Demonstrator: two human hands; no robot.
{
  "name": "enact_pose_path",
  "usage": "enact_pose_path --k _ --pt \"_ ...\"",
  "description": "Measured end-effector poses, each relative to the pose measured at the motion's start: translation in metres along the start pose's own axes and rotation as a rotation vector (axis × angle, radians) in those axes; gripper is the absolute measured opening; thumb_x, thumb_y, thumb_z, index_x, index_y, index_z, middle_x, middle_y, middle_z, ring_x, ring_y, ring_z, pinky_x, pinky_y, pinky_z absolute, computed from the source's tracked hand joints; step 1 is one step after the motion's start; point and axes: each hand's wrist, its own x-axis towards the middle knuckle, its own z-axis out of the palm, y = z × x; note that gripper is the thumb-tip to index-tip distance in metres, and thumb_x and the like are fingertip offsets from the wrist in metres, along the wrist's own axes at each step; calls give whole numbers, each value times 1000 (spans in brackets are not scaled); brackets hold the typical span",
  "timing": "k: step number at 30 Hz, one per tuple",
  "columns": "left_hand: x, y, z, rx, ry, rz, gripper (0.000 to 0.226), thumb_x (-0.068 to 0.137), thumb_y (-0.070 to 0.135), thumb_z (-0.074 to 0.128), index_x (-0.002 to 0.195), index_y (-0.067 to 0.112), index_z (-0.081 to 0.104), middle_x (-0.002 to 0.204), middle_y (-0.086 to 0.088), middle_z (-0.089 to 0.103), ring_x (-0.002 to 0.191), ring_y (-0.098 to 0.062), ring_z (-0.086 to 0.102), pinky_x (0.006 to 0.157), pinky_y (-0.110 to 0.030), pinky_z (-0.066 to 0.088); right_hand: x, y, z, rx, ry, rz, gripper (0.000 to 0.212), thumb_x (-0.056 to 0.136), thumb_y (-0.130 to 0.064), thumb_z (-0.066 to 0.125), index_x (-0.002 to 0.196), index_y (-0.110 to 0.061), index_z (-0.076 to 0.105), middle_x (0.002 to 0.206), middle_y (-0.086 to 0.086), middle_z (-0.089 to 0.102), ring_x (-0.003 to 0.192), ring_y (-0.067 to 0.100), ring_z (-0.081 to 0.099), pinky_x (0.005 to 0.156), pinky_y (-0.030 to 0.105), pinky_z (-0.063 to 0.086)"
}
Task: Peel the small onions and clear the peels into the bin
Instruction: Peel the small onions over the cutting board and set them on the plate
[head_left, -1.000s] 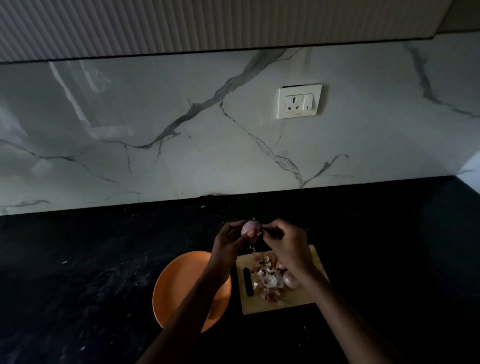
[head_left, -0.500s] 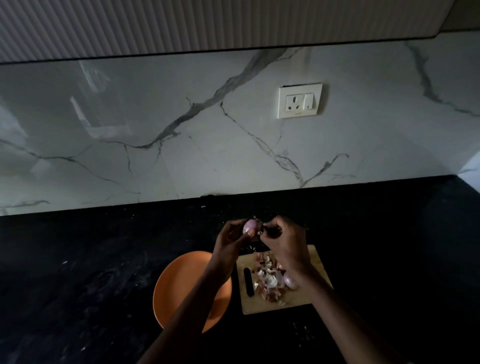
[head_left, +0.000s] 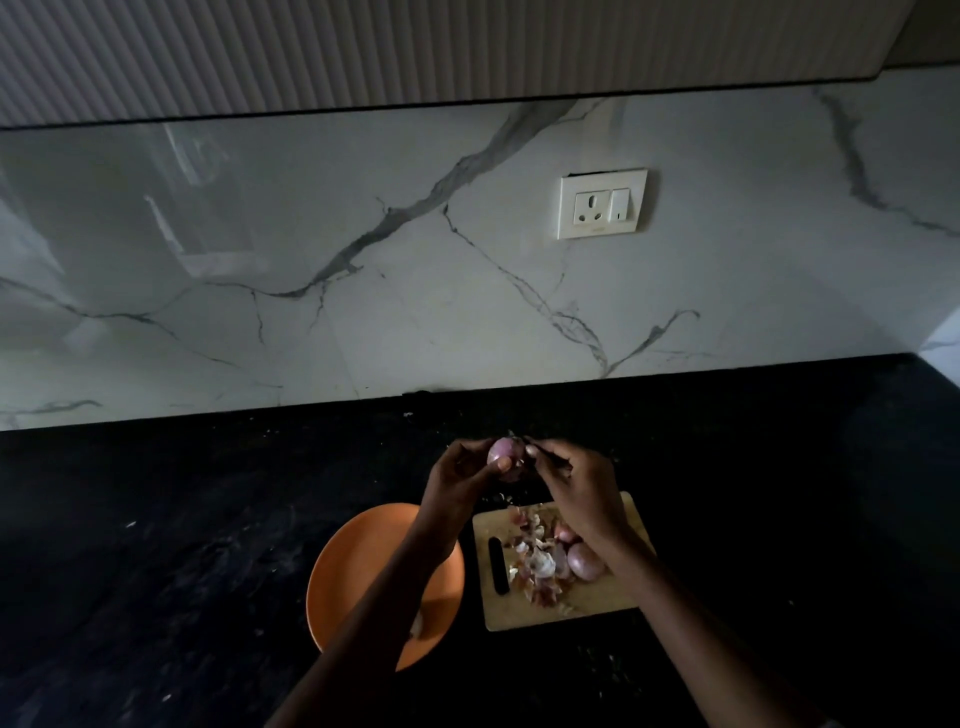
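Dark stone counter fills the lower half of your view, backed by a pale veined marble wall with a white socket at about one o'clock from your hands; a ribbed cabinet front runs across the top. You hold both hands raised above the counter near the centre; your left hand curls its fingers and thumb round a small pinkish onion, gripping it from the nine o'clock side; your right hand meets the onion from three o'clock with its fingers bent, pinching at the top of the onion, and a thin dark thing runs along those fingers, too dim to name. Below your hands, at six o'clock, a wooden board lies flat on the counter; a heap of peels sits in its middle, a second onion rests just beside the heap at its three o'clock edge, touching your right wrist in this view, and a dark slot marks the board's nine o'clock side. An orange plate lies just beside the board at nine o'clock, partly hidden by your left forearm; a small pale scrap shows near the plate's lower edge; I cannot tell what it is.
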Motion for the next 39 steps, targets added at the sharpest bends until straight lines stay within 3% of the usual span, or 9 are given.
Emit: enact_pose_path --k 2,6,12,18,24,26,31,35,39 --pt "0 0 1 17 -6 9 19 89 -8 63 108 -4 60 96 -5 77 90 -15 72 78 -25 57 -2 0 0 0 29 -9 20 95 -16 67 113 -11 74 99 -3 77 87 2 71 77 18 58" --pt "-2 2 5 12 -19 12 17 90 -7 63 104 2 62 96 -4 77 90 -15 73 78 -24 57 -2 0 1 -14 76 -80 14 89 -9 73 103 -10 75 90 -3 76 83 -10 66 70 6 51" --pt "-5 -1 10 -5 -18 0 19 91 -4 62 109 -4 59 101 -8 75 92 -18 72 80 -27 56 -2 0 1 -69 138 -191 17 79 -2 80 95 -5 74 88 -1 74 85 0 66 71 -1 44" --pt "-8 3 5 11 -90 7 27 88 12 63 113 2 62 106 -5 75 95 -15 70 81 -24 53 0 1 -2 -45 153 -126 15 84 -4 76 98 -8 74 88 -5 73 80 -1 67 70 -1 44" --pt "-8 3 1 11 -63 -85 22 95 17 57 116 15 62 109 6 74 102 -8 67 84 -21 52 5 19 -6 -50 -8 112 28 92 -20 70 119 -14 70 105 -1 75 93 9 71 74 12 54" --pt "-8 1 -2 11 -46 -115 32 89 25 60 120 14 60 114 2 71 104 -11 66 88 -28 48 2 27 -10 -171 -128 138 27 95 -27 67 118 -13 70 103 2 75 87 12 72 71 22 58" --pt "-9 -6 -8 -13 -57 -135 26 97 12 54 122 9 58 110 1 73 99 -12 69 77 -21 55 -5 31 -15 -206 -295 155 21 100 -28 59 109 -15 71 91 2 74 67 20 71 59 38 56" --pt "-10 -6 -7 -12 -102 -105 37 94 13 57 127 -3 55 118 -14 69 108 -26 66 93 -35 53 3 11 -17 -21 -172 37 26 96 -39 62 114 -22 71 103 -13 71 93 -3 67 77 13 50" --pt "-5 -8 -6 2 -114 -109 38 96 14 59 128 -5 55 122 -22 66 113 -33 63 103 -45 46 7 0 -14 39 -202 9 25 94 -38 66 116 -28 74 109 -17 73 103 -7 65 86 11 50"
